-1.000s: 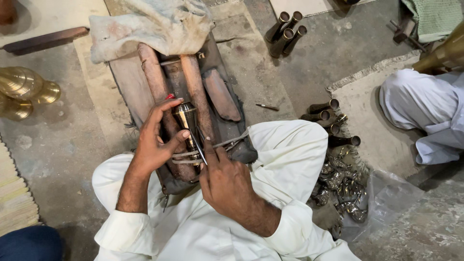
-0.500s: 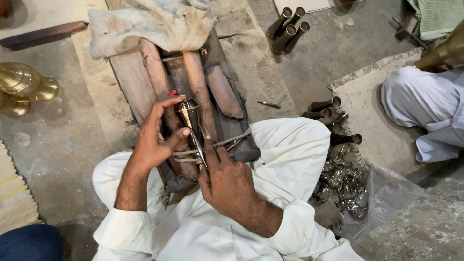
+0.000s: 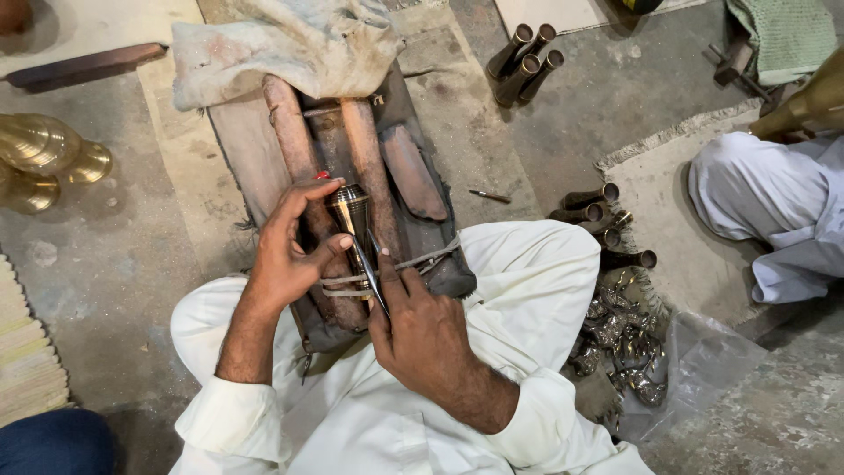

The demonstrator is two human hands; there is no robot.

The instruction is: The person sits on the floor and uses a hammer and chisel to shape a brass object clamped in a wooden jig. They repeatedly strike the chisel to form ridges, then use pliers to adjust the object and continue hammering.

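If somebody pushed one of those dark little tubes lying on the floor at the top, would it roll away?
Probably, yes. The dark tubes look round and lie on their sides on the bare floor, so a sideways push would likely roll one. They look like metal, so probably stiff and fairly heavy for their size. Four lie bunched together, so neighbours might stop a roll early.

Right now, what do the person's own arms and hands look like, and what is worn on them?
Both hands are bare: left hand, right hand. No gloves or rings show. Loose white sleeves are pushed up, leaving the forearms uncovered; the right cuff sits bunched near the elbow.
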